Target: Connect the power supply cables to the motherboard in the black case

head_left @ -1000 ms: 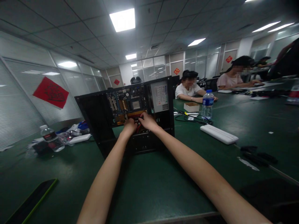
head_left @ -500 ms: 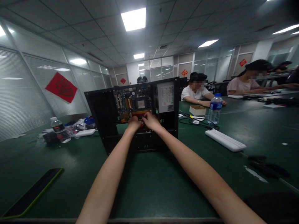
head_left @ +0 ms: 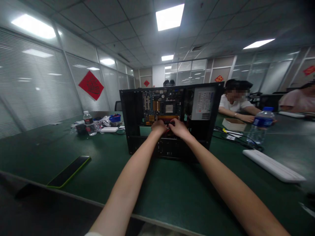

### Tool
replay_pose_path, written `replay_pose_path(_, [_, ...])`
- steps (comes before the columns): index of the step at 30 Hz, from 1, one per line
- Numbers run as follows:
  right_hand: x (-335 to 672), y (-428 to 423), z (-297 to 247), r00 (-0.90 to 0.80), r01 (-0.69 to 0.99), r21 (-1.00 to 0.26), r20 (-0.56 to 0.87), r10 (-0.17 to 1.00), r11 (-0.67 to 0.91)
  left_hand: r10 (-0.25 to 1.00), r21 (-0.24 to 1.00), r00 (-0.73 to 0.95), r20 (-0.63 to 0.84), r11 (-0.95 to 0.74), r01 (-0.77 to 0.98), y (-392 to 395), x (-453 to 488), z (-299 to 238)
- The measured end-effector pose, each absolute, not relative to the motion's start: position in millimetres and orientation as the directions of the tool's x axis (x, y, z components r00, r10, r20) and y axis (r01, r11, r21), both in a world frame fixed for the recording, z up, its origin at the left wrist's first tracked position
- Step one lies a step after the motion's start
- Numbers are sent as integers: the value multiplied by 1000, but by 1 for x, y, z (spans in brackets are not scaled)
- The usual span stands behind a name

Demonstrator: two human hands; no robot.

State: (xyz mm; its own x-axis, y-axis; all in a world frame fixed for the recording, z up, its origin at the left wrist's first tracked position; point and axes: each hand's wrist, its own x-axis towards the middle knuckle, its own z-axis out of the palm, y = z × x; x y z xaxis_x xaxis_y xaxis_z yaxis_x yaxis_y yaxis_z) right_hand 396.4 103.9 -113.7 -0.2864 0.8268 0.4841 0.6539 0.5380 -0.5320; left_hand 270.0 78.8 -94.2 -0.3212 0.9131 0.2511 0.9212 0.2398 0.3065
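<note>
An open black computer case stands upright on the green table, its motherboard and grey power supply facing me. Both my arms reach into it. My left hand and my right hand sit side by side just below the motherboard, fingers curled and pinched around red cabling between them. What exactly each finger grips is hidden by the knuckles.
A phone with a green edge lies at the left front. A water bottle and clutter sit at the left. A white keyboard, another bottle, a small box and black cables lie right. Two seated people work at the far right.
My head has turned left, so the case and my hands have shifted right in view. Both hands stay at the same spot below the motherboard.
</note>
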Motion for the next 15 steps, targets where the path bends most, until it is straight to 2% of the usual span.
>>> replay_pose_path(4, [397, 100, -109, -300, 677, -521, 450, 841, 520, 920, 308, -304, 248, 223, 925, 83, 268, -94])
replay_pose_path(9, [398, 101, -107, -278, 655, -593, 387, 879, 468, 934, 298, -243, 261, 161, 941, 76, 260, -95])
replay_pose_path(15, [396, 104, -107, -245, 602, -686, 328, 912, 408, 884, 200, -153, 441, 69, 977, 52, 261, -92])
